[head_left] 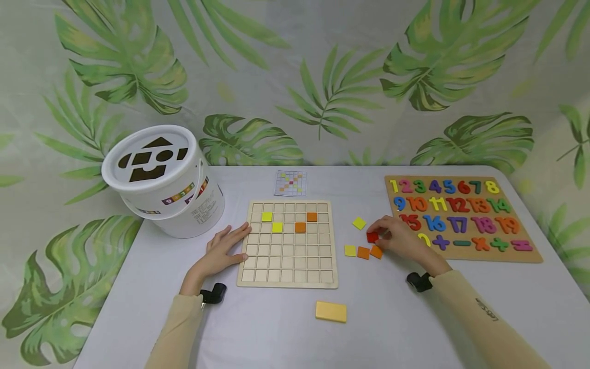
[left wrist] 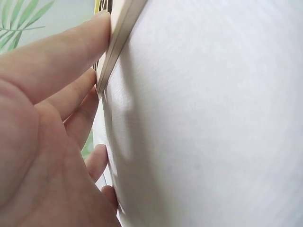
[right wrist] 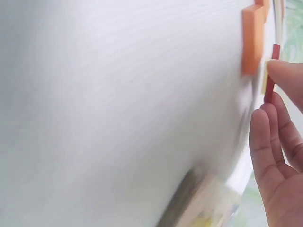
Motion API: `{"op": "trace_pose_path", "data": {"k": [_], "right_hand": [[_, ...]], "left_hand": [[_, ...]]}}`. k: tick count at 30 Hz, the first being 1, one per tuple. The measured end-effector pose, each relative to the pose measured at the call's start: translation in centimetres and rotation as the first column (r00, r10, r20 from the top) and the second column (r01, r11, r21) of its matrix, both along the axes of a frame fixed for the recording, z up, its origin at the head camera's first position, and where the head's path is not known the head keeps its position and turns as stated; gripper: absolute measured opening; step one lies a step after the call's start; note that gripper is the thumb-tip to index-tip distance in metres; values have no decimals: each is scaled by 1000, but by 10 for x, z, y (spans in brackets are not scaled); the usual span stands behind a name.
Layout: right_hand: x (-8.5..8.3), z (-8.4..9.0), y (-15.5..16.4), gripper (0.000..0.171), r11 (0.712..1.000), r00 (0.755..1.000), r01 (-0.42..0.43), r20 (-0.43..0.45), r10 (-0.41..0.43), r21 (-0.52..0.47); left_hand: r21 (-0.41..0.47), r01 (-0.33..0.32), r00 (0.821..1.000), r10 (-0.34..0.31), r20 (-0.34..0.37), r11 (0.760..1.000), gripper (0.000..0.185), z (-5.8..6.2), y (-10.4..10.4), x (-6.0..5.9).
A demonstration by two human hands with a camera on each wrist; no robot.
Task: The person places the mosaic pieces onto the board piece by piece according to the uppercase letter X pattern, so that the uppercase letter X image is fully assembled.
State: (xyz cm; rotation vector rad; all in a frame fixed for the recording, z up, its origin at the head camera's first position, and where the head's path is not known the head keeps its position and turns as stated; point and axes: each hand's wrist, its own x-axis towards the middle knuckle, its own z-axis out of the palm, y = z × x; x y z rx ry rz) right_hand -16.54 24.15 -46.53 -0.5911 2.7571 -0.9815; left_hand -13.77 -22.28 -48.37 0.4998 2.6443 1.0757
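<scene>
A wooden grid board (head_left: 287,261) lies at the middle of the table, with two yellow and two orange square tiles in its upper cells. My left hand (head_left: 224,252) rests at the board's left edge, its fingers fairly straight and touching the rim, as the left wrist view also shows. To the right of the board, my right hand (head_left: 400,238) pinches a red square tile (right wrist: 271,78) between thumb and fingers. Close by on the cloth lie an orange tile (head_left: 363,252), another orange tile (head_left: 376,251), a yellow tile (head_left: 350,250) and a second yellow tile (head_left: 359,223).
Behind the board lies a small pattern card (head_left: 291,183) with coloured squares. A white lidded bucket (head_left: 170,195) stands at the back left. A number puzzle board (head_left: 461,218) lies at the right, partly behind my right hand. A yellow block (head_left: 331,311) lies in front.
</scene>
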Motion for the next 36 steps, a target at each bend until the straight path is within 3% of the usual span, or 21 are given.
{"op": "trace_pose_path", "data": {"k": [9, 13, 21, 28, 36], "right_hand": [[-2, 9, -36, 26, 999, 1000, 6, -5, -6, -45], [-4, 11, -63, 26, 991, 998, -54, 20, 56, -120], [-10, 14, -120, 25, 967, 981, -187, 19, 193, -170], [-16, 13, -161, 21, 961, 966, -255, 8, 257, -105], [-20, 13, -185, 19, 962, 962, -274, -10, 274, -6]], "left_hand": [[3, -3, 1000, 3, 0, 1000, 68, 0, 0, 0], [6, -4, 1000, 4, 4, 1000, 68, 0, 1, 0], [-3, -5, 1000, 5, 8, 1000, 69, -1, 0, -1], [-1, -6, 1000, 6, 9, 1000, 69, 0, 1, 0], [6, -12, 1000, 12, 2, 1000, 69, 2, 2, 1]]}}
